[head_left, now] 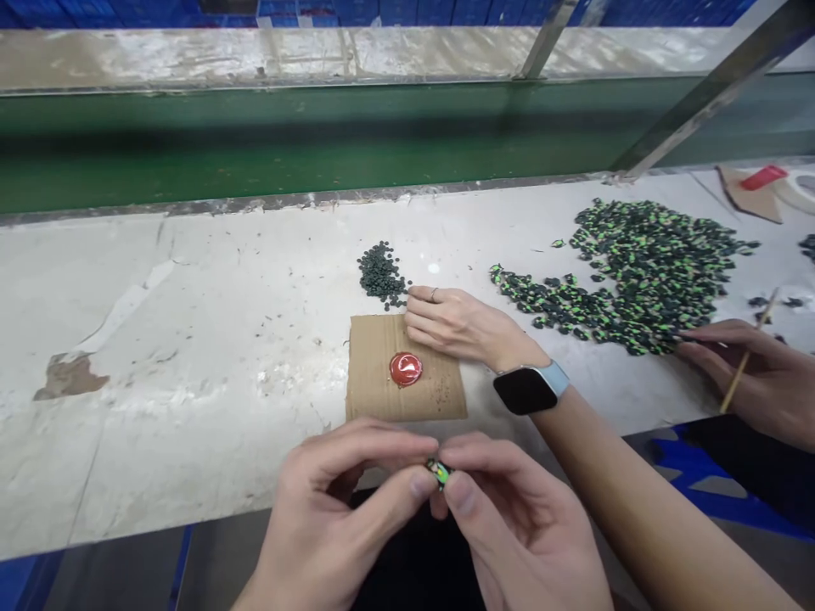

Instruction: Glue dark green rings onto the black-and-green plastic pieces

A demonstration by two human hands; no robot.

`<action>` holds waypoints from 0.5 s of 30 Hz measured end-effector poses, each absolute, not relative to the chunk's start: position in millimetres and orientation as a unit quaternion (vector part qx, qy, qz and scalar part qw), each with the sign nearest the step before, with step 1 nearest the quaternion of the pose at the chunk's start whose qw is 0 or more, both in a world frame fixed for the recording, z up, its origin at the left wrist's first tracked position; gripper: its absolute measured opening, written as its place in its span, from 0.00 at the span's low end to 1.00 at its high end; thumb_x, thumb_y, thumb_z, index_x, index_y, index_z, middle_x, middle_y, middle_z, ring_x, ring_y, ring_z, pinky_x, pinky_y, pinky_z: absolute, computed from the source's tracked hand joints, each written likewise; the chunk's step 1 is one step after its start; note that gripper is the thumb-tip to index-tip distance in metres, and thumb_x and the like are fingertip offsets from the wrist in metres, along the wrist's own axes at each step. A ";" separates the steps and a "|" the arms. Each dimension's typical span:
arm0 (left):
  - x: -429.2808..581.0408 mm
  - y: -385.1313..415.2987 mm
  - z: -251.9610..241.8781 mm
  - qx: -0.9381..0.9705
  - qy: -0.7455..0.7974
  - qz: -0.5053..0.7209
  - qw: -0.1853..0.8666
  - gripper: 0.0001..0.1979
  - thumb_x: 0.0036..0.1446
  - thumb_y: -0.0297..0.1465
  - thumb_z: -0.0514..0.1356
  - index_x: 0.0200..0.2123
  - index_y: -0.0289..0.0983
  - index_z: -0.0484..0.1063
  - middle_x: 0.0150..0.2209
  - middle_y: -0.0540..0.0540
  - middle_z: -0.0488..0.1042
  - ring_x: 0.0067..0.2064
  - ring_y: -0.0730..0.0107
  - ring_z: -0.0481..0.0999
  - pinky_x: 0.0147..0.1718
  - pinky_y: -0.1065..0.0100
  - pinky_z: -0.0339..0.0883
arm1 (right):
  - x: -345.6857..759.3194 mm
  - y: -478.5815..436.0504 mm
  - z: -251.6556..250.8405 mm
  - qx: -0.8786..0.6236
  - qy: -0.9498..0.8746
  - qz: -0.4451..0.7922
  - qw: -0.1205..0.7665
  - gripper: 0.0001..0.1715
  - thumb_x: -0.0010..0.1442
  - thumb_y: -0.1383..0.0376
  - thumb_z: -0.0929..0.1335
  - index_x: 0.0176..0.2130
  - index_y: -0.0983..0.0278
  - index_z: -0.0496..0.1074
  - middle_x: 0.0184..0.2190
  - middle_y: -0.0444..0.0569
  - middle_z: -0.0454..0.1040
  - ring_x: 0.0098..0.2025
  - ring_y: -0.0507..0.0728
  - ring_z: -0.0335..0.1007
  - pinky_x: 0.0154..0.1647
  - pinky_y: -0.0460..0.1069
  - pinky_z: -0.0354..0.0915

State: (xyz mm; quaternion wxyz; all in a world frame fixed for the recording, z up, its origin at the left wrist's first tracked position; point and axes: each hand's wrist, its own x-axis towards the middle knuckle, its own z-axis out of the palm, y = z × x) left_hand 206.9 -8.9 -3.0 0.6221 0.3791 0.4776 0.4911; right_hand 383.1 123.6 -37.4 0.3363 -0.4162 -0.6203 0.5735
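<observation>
Nearest the camera, a left hand (337,509) and a right hand (528,526) are holding a small black-and-green piece (441,477) between them, before the near edge of a scuffed white worktop (210,339). On it, a cardboard sheet (369,395) is bearing a glossy red patch (406,368), with dark discs (380,271) lying just beyond; a broad heap (662,263) of black-and-green pieces is spreading to the right. Behind, a green band (318,140) is crossing the room below blue bins (407,12). A co-worker's watch-wearing hand (455,322) is resting beside the discs. Both foreground hands are curling loosely, their thumbs and fingertips pinching the piece with little gap.
</observation>
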 end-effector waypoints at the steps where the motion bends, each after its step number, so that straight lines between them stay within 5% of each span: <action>1: 208.3 -10.8 -1.3 0.342 0.481 0.504 0.631 0.12 0.57 0.23 0.70 0.36 0.49 0.87 0.28 0.55 0.82 0.29 0.81 0.82 0.33 0.87 0.74 | 382.8 140.4 -43.8 -0.408 -0.638 0.568 0.322 0.17 0.52 0.72 0.79 0.21 0.56 0.74 0.28 0.45 0.80 0.48 0.61 0.80 0.68 0.67 0.66; 4: 212.5 -15.5 3.2 0.286 0.496 0.524 0.631 0.09 0.54 0.22 0.70 0.33 0.44 0.86 0.25 0.54 0.81 0.26 0.80 0.80 0.30 0.86 0.73 | 380.2 160.5 -54.4 -0.388 -0.681 0.552 0.283 0.19 0.52 0.78 0.77 0.21 0.58 0.72 0.29 0.44 0.80 0.50 0.60 0.79 0.77 0.71 0.47; 6: 212.8 -16.0 5.9 0.284 0.502 0.524 0.627 0.08 0.52 0.22 0.70 0.32 0.42 0.86 0.26 0.52 0.81 0.26 0.78 0.80 0.29 0.84 0.74 | 379.1 158.0 -54.7 -0.386 -0.697 0.541 0.270 0.21 0.50 0.82 0.75 0.20 0.59 0.71 0.29 0.43 0.80 0.50 0.60 0.79 0.77 0.72 0.43; 10: 207.8 -13.2 11.7 0.261 0.512 0.498 0.649 0.08 0.49 0.23 0.71 0.29 0.41 0.87 0.30 0.51 0.81 0.23 0.78 0.80 0.26 0.82 0.75 | 377.0 146.8 -48.6 -0.405 -0.700 0.518 0.278 0.26 0.43 0.89 0.71 0.19 0.57 0.71 0.27 0.39 0.80 0.51 0.59 0.80 0.75 0.66 0.54; 15: 200.4 -13.3 12.7 0.261 0.501 0.487 0.666 0.08 0.49 0.24 0.72 0.30 0.44 0.88 0.32 0.50 0.81 0.23 0.78 0.79 0.26 0.81 0.76 | 369.6 135.0 -38.0 -0.431 -0.686 0.491 0.321 0.20 0.52 0.82 0.64 0.20 0.61 0.72 0.31 0.31 0.84 0.57 0.48 0.76 0.59 0.54 0.64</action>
